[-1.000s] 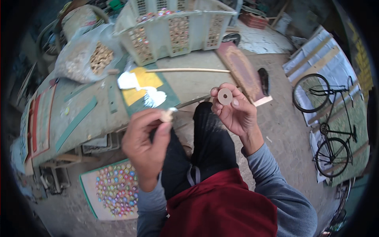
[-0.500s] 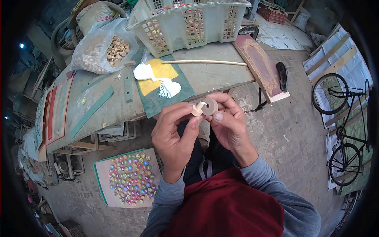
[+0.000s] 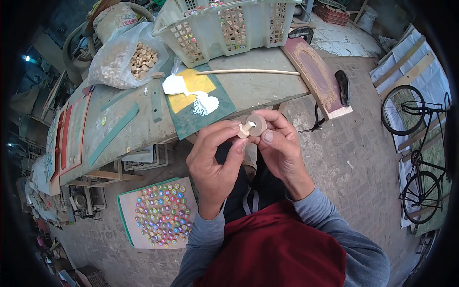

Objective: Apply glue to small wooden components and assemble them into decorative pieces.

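Observation:
In front of my body, my left hand (image 3: 213,165) pinches a small pale wooden peg (image 3: 244,130) with a wide round end. White paste that looks like glue shows at the peg's narrow tip. My right hand (image 3: 285,155) grips a round wooden disc (image 3: 259,125) by its edge, between thumb and fingers. The peg's tip meets the disc near its centre hole; how far it goes in, I cannot tell. Beyond my hands, two white heaps of paste (image 3: 206,105) lie on a yellow sheet (image 3: 198,82) over a green board (image 3: 186,125).
On the workbench (image 3: 260,86) stand a bag of wooden pieces (image 3: 112,64) and a plastic crate (image 3: 210,36). A thin stick (image 3: 248,71) lies before a sawdust-covered board (image 3: 311,71). A tray (image 3: 126,215) of colourful discs sits lower left; a bicycle (image 3: 416,158) is at right.
The peg and disc have moved slightly right and turned a little, with the peg's tip staying close against the disc. Both hands keep their hold.

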Motion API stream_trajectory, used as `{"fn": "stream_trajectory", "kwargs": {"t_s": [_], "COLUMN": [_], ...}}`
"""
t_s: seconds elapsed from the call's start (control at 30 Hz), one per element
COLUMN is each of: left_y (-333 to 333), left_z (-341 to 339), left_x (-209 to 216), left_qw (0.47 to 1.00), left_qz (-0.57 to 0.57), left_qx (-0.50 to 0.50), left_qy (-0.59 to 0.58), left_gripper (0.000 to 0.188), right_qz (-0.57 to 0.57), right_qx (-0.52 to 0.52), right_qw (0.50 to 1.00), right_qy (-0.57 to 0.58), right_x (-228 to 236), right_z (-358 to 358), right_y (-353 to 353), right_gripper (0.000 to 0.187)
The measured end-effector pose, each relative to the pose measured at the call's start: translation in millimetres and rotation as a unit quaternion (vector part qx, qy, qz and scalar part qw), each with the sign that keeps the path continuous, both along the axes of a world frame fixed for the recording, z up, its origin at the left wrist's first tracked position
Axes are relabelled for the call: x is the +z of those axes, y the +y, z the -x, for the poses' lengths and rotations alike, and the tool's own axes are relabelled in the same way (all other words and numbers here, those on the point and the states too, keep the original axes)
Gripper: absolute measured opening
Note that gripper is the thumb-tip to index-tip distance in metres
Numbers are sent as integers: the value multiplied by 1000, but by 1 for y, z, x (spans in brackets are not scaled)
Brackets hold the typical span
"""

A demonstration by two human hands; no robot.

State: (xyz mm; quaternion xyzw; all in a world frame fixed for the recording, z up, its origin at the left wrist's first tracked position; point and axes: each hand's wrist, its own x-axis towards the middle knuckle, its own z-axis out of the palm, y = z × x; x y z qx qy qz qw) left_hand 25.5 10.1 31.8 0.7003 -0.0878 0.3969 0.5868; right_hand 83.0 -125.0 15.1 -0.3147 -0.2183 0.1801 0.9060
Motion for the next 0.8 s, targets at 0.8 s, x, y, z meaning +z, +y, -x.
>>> {"fn": "stream_trajectory", "kwargs": {"t_s": [0.8], "left_y": [4], "left_z": [5], "left_x": [11], "left_qw": [992], "left_qz": [-127], "left_qx": [10], "left_qy": [7], "left_gripper": [27], "right_qz": [66], "right_qx": [-41], "right_qw": [996], "right_qy": [-47], "right_x": [-2], "right_z": [-1], "right_y": [-8], "right_gripper": [42]}}
